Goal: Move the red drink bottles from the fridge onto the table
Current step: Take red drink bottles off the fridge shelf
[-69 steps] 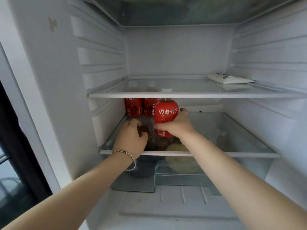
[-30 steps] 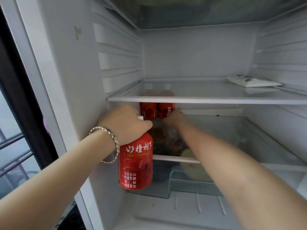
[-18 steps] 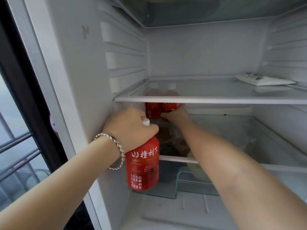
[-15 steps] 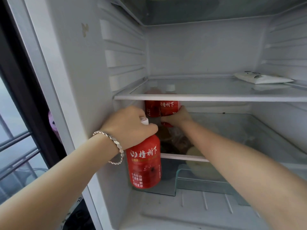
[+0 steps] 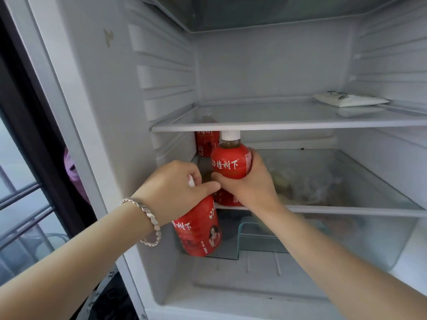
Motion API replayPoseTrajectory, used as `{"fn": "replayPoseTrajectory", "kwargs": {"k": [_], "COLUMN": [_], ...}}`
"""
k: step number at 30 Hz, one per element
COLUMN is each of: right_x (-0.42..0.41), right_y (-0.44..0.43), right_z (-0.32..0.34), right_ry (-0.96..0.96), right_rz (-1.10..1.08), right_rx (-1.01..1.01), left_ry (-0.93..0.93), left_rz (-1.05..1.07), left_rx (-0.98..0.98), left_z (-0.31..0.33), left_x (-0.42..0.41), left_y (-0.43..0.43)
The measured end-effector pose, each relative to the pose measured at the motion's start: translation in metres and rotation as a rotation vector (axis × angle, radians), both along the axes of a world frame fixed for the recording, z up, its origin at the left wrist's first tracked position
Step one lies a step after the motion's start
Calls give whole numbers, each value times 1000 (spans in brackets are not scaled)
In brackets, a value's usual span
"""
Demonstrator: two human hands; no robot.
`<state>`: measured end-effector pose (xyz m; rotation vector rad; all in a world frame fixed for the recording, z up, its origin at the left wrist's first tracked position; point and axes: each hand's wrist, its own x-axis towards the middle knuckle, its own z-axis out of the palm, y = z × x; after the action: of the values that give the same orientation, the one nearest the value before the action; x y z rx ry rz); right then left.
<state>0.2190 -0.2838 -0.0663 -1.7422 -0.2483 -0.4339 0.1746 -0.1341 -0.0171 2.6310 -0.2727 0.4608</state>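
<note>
An open white fridge [image 5: 265,72] fills the view, with a dark-framed barred window [image 5: 20,204] and something purple [image 5: 71,172] beyond its left wall. Inside, an upper glass shelf with white front trim [image 5: 300,127] carries a flat white packet [image 5: 351,100] at its right end. A lower glass shelf [image 5: 358,210] holds crumpled clear-wrapped food [image 5: 307,185], and a clear drawer [image 5: 258,236] sits beneath it.

The left hand [image 5: 175,188], with a silver link bracelet [image 5: 149,219] at its wrist, has its fingers curled round the neck of a red-labelled drink bottle [image 5: 198,229]. This bottle hangs slightly tilted in front of the drawer, close to the left wall.

The right hand [image 5: 251,183] wraps its fingers and thumb round a second red-labelled bottle with a white cap [image 5: 231,165], at the lower shelf's front left. Its cap comes just under the upper shelf's trim; whether its base is off the shelf cannot be told. A third red bottle [image 5: 206,143] stands behind it in the back left corner, partly hidden.
</note>
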Motion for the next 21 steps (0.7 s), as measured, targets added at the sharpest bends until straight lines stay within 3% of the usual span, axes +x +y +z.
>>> {"fn": "replayPoseTrajectory", "kwargs": {"k": [6,10,14,19,21], "right_x": [-31,-45,-40,-32,-9], "right_y": [-1,0,-4,-8,-2], "right_z": [-8,-6,13,25,28], "right_ry": [-68,-230,-200,132,151], "right_rz": [36,56,248,753,746], "right_rx": [-37,-390,-629,-599,-431], "left_ry": [-38,-102,-124,-58,4], "left_rz": [47,-31,-13,100,145], "left_rx": [-117,-126,-75,140,222], "left_z": [8,10,11,10,10], "left_x": [-15,-24,-31,-33,-29], "left_y": [3,4,9,6,4]}}
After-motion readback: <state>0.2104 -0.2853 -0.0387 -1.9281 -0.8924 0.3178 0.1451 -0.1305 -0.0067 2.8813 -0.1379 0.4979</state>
